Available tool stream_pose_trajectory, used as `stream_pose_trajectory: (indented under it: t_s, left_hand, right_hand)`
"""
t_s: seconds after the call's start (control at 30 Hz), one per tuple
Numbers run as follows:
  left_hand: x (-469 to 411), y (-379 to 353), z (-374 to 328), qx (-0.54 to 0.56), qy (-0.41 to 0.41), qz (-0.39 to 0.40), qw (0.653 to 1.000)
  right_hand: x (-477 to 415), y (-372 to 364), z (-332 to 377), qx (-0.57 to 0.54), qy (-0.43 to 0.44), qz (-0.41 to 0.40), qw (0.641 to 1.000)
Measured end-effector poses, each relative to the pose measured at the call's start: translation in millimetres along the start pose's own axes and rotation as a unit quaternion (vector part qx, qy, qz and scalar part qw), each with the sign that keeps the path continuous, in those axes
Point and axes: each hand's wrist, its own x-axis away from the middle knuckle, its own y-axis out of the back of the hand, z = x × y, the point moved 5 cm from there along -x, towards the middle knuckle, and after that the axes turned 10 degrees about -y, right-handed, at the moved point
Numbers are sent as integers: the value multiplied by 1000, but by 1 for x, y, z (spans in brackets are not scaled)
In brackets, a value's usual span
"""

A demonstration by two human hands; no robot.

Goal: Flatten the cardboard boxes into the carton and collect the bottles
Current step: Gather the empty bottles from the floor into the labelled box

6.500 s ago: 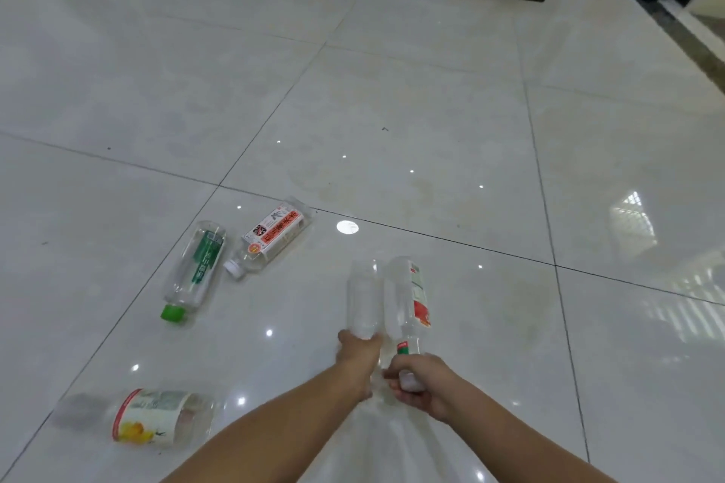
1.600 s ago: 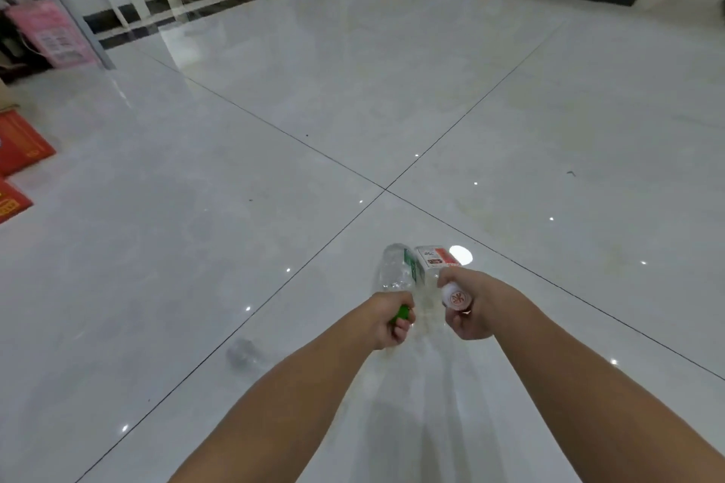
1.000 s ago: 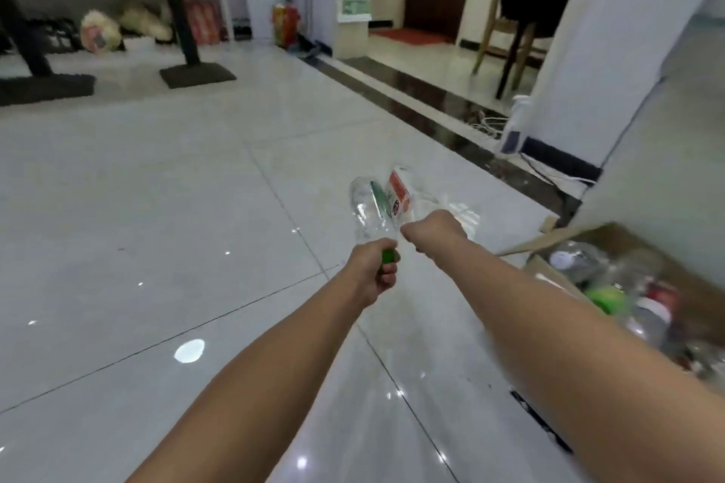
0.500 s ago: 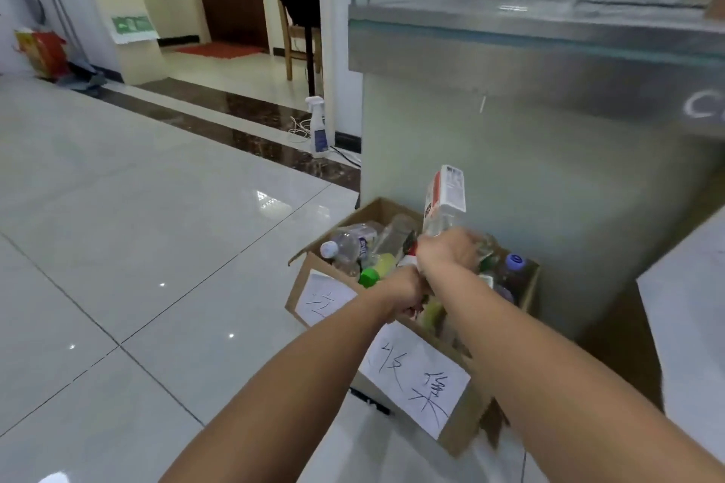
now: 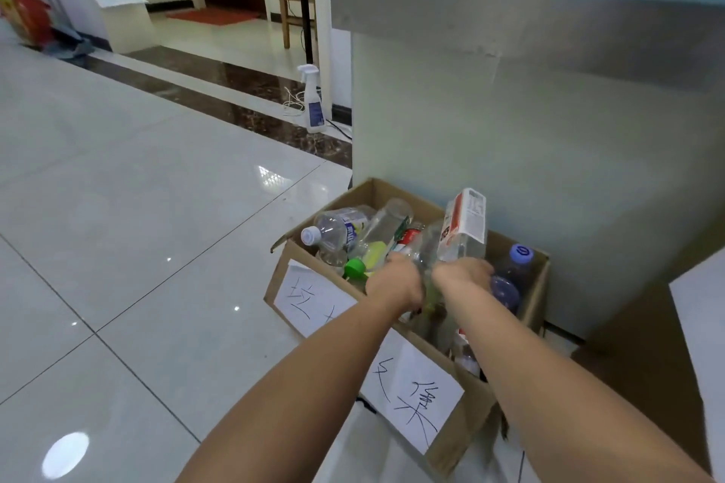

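Head view: both hands reach over the open carton [image 5: 463, 416] of bottles (paper labels taped to its front). The right hand [image 5: 465, 274] has its grip clamped on a red-and-white labelled bottle [image 5: 463, 225]; the left hand [image 5: 396, 278] is clenched around a clear bottle [image 5: 421, 247].

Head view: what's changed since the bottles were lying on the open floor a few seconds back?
Both hands picked bottles off the tiles and carried them across the room; the left hand and right hand now hold them over the cardboard carton, the bottle with the red-and-white label upright. Nothing is released yet. Both grips have stayed closed for the last second or so.
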Motion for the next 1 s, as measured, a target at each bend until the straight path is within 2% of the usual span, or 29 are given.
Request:
stream_pose_trajectory:
  t_s: [0.07,0.17,0.3,0.4,0.5,0.67,0.7,0.77,0.8,0.87,0.93,1.0]
  left_hand:
    - [1,-4,-4,-17,28,-16,999]
    - [5,-6,-11,-42,33,-42,998]
    - [11,-5,-11,-95,27,-68,993]
    - [15,-5,-11,-134,18,-75,988]
    - [13,-2,-4,-139,11,-65,988]
    - [14,5,1,-146,-11,-41,988]
    - [16,4,0,-151,-19,-37,988]
    - [19,2,-1,-163,-36,-23,986]
    - [21,1,-1,-168,-41,-16,985]
    - [25,1,1,-173,-50,-10,984]
    - [28,7,6,-167,-52,-21,984]
    - [34,17,14,-160,-52,-45,985]
  right_hand:
    - [-3,-4,-4,-12,-19,1,1000]
    - [-6,-2,-9,7,3,4,1000]
    - [-15,22,-35,11,-31,-49,998]
    - [-12,32,-49,97,0,-82,992]
    - [-11,22,-41,113,14,-62,992]
    - [-27,11,-44,-8,-94,44,995]
    - [-30,12,-45,4,-99,59,993]
    - [-24,15,-52,135,-102,106,980]
    - [-17,17,-53,218,-91,131,963]
    - [0,26,-52,315,-84,175,929]
    - [11,38,-39,403,-64,164,898]
    - [9,47,-19,482,-41,110,868]
